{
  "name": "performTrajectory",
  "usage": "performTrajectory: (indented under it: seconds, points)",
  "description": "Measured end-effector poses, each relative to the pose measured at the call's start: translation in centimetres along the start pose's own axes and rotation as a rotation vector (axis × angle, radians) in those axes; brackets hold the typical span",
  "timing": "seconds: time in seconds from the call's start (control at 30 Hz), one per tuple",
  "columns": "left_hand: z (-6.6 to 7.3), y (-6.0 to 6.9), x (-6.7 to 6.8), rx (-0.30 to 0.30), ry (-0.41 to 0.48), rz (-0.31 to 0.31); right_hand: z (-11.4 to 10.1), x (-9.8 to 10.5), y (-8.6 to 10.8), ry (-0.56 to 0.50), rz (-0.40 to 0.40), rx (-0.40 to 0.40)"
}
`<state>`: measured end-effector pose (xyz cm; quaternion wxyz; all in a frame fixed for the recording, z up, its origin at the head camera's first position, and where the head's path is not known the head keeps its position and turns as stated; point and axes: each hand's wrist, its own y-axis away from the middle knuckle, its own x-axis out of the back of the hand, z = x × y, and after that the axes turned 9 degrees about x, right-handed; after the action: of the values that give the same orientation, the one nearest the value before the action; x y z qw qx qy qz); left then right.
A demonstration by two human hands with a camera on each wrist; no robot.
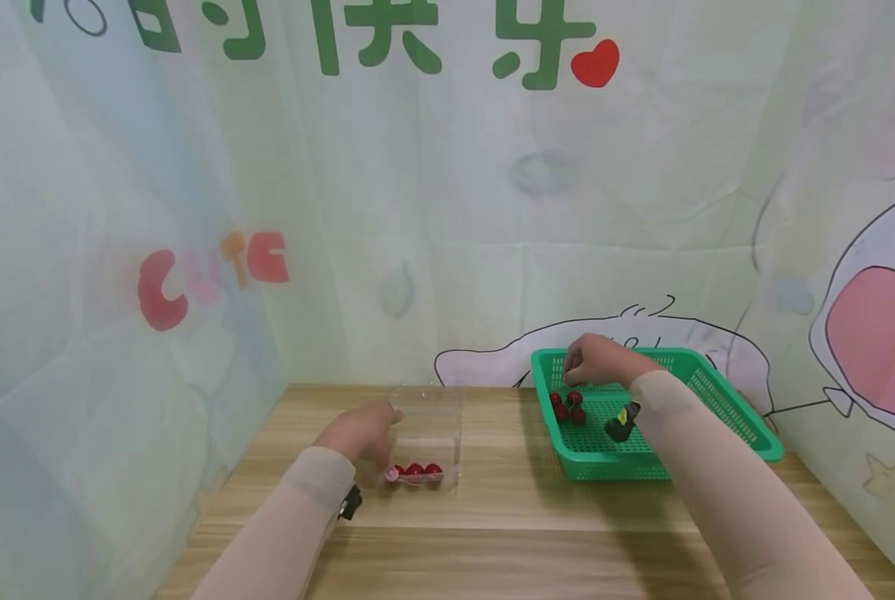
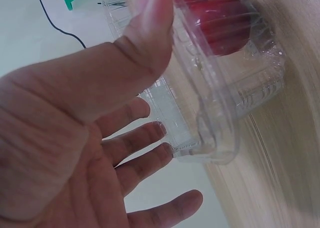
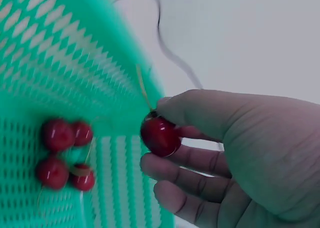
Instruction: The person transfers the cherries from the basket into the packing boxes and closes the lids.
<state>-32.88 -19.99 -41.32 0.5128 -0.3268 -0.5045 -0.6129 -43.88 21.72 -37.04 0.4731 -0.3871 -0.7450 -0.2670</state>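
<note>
In the right wrist view the right hand (image 3: 250, 153) pinches one dark red cherry (image 3: 160, 134) with a stem between thumb and fingers. It is over the left part of a green basket (image 1: 620, 468), where several cherries (image 3: 52, 173) lie on the bottom. The left hand (image 1: 361, 431) is at the left side of a clear plastic box (image 1: 447, 417). In the left wrist view its thumb lies against the box wall (image 2: 220, 123) and the other fingers are spread and loosely bent beside it. Red cherries (image 1: 415, 471) sit at the near end of the box.
Both containers stand on a wooden table (image 1: 492, 550), box on the left and basket on the right, with bare wood between them. A printed curtain (image 1: 447, 200) hangs behind the table and along its sides.
</note>
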Motion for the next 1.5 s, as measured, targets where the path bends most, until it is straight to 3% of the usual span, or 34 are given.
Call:
performTrajectory:
  seconds: [0.2,0.37,0.67,0.83,1.0,1.1,1.23,1.5]
  points:
    - [0.1,-0.1,-0.2,-0.006,-0.001,0.005,-3.8,-0.4,-1.2,0.047,0.042,0.070]
    - [0.1,-0.5,-0.4,-0.001,0.000,0.003,-7.0,-1.8,-2.3,0.048,0.065,0.158]
    - [-0.1,-0.3,-0.2,0.002,0.000,-0.003,-11.7,-7.4,-4.7,-0.013,-0.005,0.238]
    - [-0.1,-0.3,-0.2,0.003,-0.001,-0.009,-14.4,-10.4,-6.0,0.019,-0.063,0.294]
    - [-0.1,-0.5,-0.2,-0.008,-0.017,-0.011,-15.9,-12.9,-7.0,0.134,-0.071,0.378]
    - [0.0,-0.6,-0.2,-0.015,-0.023,-0.010,-16.1,-14.1,-7.5,0.166,-0.070,0.384]
    - [0.0,-0.6,-0.2,-0.020,-0.030,-0.008,-16.2,-15.1,-7.8,0.134,-0.089,0.348]
    - [0.1,-0.5,-0.1,-0.007,-0.017,-0.014,-16.4,-15.1,-7.4,0.101,-0.109,0.328]
